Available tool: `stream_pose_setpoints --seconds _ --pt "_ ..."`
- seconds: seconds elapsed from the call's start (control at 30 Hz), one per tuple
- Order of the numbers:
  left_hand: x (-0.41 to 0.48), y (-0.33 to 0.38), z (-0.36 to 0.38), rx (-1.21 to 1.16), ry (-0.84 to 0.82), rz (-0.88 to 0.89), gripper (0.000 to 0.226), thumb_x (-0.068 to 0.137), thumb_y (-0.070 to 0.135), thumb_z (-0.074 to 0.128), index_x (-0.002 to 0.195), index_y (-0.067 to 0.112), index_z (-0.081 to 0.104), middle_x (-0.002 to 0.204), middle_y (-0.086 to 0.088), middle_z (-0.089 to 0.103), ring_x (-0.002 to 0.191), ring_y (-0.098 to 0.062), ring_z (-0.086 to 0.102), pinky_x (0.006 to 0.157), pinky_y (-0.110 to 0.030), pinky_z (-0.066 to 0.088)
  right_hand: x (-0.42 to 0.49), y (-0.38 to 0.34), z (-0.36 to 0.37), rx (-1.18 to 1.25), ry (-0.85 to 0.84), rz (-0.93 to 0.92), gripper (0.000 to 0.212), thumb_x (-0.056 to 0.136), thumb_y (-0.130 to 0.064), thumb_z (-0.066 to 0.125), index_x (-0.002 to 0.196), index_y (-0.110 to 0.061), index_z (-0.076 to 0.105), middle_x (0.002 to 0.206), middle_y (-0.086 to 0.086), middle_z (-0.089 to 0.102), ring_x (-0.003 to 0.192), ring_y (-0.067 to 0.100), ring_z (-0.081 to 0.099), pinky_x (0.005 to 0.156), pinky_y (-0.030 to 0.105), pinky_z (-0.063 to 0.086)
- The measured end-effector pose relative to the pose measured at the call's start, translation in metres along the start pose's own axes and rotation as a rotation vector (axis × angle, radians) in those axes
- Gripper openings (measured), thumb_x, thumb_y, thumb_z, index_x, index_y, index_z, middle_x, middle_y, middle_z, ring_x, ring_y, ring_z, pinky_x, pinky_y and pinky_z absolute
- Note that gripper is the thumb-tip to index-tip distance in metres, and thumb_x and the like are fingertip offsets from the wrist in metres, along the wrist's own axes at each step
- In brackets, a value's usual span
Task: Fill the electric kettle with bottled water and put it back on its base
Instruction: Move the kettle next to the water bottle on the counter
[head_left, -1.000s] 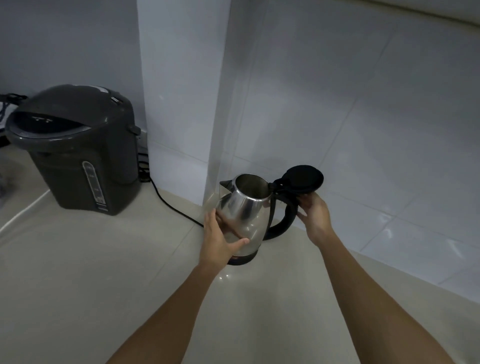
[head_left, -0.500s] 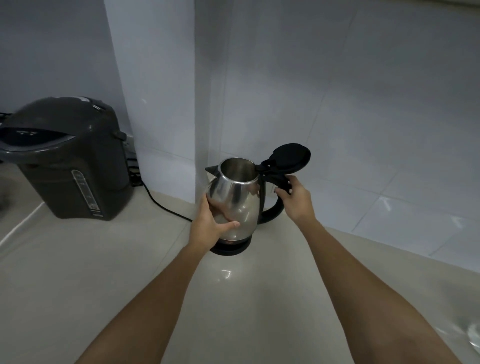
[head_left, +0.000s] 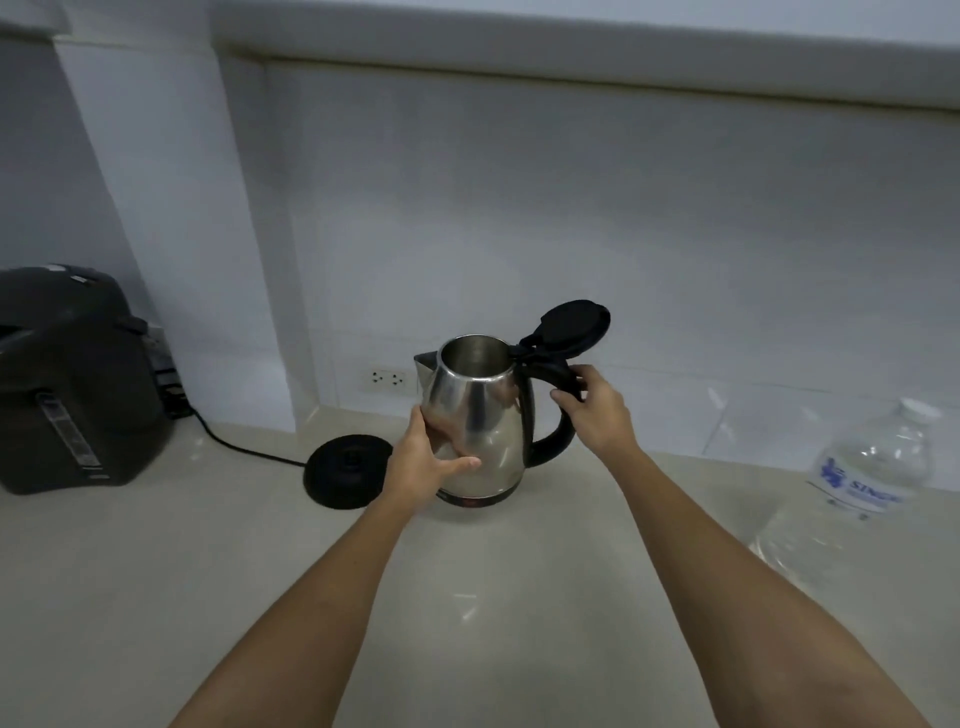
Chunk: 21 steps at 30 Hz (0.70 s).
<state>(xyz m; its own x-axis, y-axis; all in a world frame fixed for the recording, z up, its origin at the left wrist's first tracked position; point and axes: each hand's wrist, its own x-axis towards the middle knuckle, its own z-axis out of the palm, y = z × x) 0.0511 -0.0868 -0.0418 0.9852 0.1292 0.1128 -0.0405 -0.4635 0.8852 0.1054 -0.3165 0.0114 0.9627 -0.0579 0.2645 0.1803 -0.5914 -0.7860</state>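
Note:
The steel electric kettle (head_left: 480, 410) stands on the pale counter, its black lid (head_left: 574, 328) swung open and upright. My left hand (head_left: 426, 460) is wrapped around the kettle's body. My right hand (head_left: 595, 408) grips its black handle. The round black base (head_left: 345, 470) sits bare on the counter just left of the kettle, its cord running off to the left. A large clear water bottle (head_left: 857, 486) with a white cap and blue label stands at the right edge, apart from both hands.
A dark grey hot-water dispenser (head_left: 72, 384) stands at the far left against the wall. A white wall socket (head_left: 388, 379) sits behind the kettle. The white tiled wall and a corner pillar close off the back of the counter (head_left: 156, 571).
The kettle has come off its base and moved right, now resting on the counter beside it. The view has shifted right, bringing the bottle into sight.

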Motion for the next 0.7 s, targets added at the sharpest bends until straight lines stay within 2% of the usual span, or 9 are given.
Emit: stream_pose_setpoints --seconds 0.1,0.23,0.4,0.57,0.7 --pt "-0.022 0.007 0.038 -0.001 -0.085 -0.016 0.086 0.065 0.033 0.089 0.133 0.021 0.038 0.123 0.003 0.06 0.112 -0.015 0.058 0.093 -0.027 0.049 -0.027 0.035 -0.031 0.001 0.012 0.068 0.03 0.088 -0.031 0.064 0.117 -0.025 0.056 0.099 -0.01 0.058 0.088 0.014 0.057 0.077 0.028 0.039" --pt "-0.049 0.013 0.078 0.014 -0.165 -0.054 0.073 0.067 0.031 0.089 0.122 0.026 0.041 0.11 0.011 0.06 0.105 -0.012 0.06 0.082 -0.018 0.046 -0.059 0.077 -0.062 0.009 0.0 0.138 0.03 0.087 -0.03 0.065 0.115 -0.024 0.057 0.101 -0.007 0.061 0.09 0.018 0.061 0.08 0.032 0.047" --pt "-0.069 0.017 0.112 0.059 -0.194 -0.092 0.069 0.069 0.023 0.088 0.12 0.018 0.043 0.115 0.002 0.061 0.108 -0.017 0.06 0.093 -0.029 0.051 -0.085 0.11 -0.079 0.05 0.016 0.192 0.028 0.087 -0.029 0.066 0.113 -0.024 0.058 0.1 -0.007 0.061 0.087 0.019 0.062 0.081 0.034 0.049" --pt "-0.082 0.021 0.131 0.088 -0.179 -0.136 0.066 0.072 0.014 0.086 0.12 0.013 0.041 0.12 -0.004 0.061 0.115 -0.019 0.059 0.099 -0.034 0.05 -0.098 0.126 -0.086 0.088 0.007 0.207 0.025 0.087 -0.027 0.067 0.11 -0.022 0.059 0.092 -0.011 0.06 0.085 0.018 0.06 0.076 0.028 0.044" --pt "-0.088 0.021 0.136 0.124 -0.153 -0.16 0.063 0.071 0.009 0.086 0.116 0.011 0.042 0.114 -0.002 0.06 0.114 -0.018 0.059 0.091 -0.026 0.048 -0.106 0.133 -0.086 0.114 -0.013 0.209 0.026 0.087 -0.026 0.067 0.111 -0.02 0.058 0.094 -0.007 0.06 0.087 0.02 0.061 0.079 0.032 0.048"
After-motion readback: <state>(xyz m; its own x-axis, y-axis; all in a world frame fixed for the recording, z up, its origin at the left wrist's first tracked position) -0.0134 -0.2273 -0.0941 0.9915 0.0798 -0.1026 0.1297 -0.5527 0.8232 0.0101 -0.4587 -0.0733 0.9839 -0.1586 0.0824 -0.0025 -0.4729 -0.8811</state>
